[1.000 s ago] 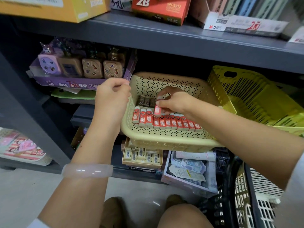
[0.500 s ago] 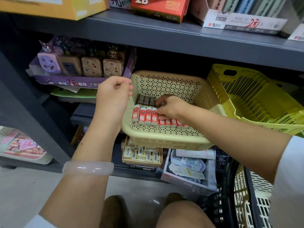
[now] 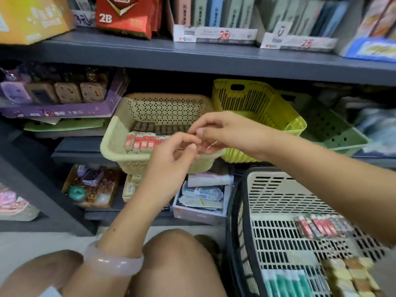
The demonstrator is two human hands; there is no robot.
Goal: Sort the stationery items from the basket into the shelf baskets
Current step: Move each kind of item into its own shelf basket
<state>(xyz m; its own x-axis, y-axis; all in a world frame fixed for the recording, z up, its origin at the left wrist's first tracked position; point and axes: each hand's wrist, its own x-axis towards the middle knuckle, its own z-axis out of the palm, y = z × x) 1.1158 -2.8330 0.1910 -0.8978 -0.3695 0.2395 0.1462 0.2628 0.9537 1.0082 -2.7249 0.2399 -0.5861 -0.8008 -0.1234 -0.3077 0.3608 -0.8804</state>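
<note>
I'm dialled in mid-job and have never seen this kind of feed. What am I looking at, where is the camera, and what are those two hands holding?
There is no machine here: a person works with bare hands, and the one picture comes from a camera worn on the head, looking forward and down. The left hand and right hand meet in front of a beige perforated basket on the shelf, which holds rows of small red-labelled packs. Both pinch something thin between them; it is too blurred to name. Beside that basket stands a yellow basket. At lower right is the source basket, with more red packs and green-capped items inside.
</note>
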